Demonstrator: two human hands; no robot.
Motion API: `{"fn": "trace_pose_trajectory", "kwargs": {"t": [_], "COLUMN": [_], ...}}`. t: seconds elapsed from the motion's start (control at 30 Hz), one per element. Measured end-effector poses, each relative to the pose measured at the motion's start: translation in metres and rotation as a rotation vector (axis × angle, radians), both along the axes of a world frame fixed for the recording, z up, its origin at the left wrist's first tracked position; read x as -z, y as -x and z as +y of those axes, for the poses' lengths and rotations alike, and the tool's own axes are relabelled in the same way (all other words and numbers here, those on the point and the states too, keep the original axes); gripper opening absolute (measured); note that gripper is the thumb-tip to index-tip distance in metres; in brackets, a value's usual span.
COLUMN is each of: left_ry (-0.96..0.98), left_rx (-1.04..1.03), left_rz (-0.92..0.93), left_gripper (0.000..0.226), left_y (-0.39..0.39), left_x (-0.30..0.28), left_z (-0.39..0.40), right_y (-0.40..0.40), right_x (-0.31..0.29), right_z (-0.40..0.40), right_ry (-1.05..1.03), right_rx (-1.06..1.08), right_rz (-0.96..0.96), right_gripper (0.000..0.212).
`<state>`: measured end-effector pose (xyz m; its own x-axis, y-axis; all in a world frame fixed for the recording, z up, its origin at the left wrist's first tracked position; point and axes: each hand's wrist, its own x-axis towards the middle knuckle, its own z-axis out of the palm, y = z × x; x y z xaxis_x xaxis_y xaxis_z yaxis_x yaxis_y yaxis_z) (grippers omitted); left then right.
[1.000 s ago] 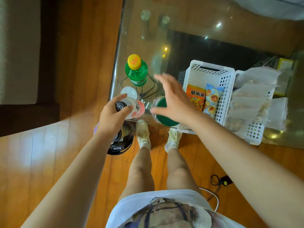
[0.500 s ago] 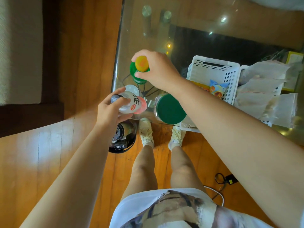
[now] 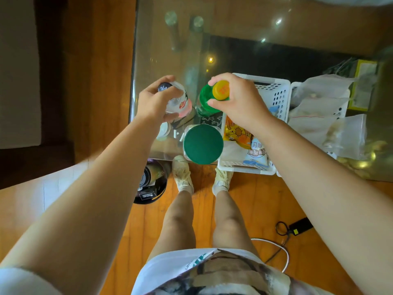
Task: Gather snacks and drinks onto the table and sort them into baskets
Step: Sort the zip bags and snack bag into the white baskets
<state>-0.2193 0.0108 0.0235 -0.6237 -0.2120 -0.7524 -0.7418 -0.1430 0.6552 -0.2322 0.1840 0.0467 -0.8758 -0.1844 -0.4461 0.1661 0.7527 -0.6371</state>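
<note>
My left hand point(image 3: 154, 103) grips a clear bottle with a dark cap and a pink label point(image 3: 177, 101) over the glass table's near left corner. My right hand point(image 3: 238, 103) grips the neck of a green bottle with a yellow cap point(image 3: 205, 99), beside the left rim of a white basket point(image 3: 278, 92). That basket holds an orange snack packet point(image 3: 237, 133) and a blue-and-white packet point(image 3: 257, 153). A jar with a green lid point(image 3: 203, 143) stands at the table's near edge. A small white-capped item point(image 3: 163, 129) sits partly hidden under my left wrist.
A second white basket point(image 3: 297, 90) to the right is covered by clear plastic bags point(image 3: 319, 111). The glass table point(image 3: 170, 50) stretches away ahead. On the wooden floor lie a black round object point(image 3: 151, 184) by the table corner and a cable with a charger point(image 3: 297, 226).
My right hand has lifted the green bottle by its neck and carried it right, toward the white basket. My left hand has moved the clear bottle up and farther over the table.
</note>
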Motion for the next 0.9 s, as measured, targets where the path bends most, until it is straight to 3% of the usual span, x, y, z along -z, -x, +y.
{"fn": "trace_pose_trajectory", "kwargs": {"t": [0.5, 0.9], "left_ry": [-0.104, -0.098], "left_rx": [0.100, 0.191], "left_rz": [-0.046, -0.027], "left_gripper": [0.022, 0.036], "left_y": [0.001, 0.001], "left_x": [-0.004, 0.003], "left_z": [0.028, 0.023], "right_y": [-0.010, -0.009], "right_x": [0.004, 0.007], "right_z": [0.008, 0.010], "right_ry": [-0.056, -0.005], "right_rx": [0.009, 0.025], "right_rz": [0.027, 0.005], "right_gripper": [0.041, 0.041]}}
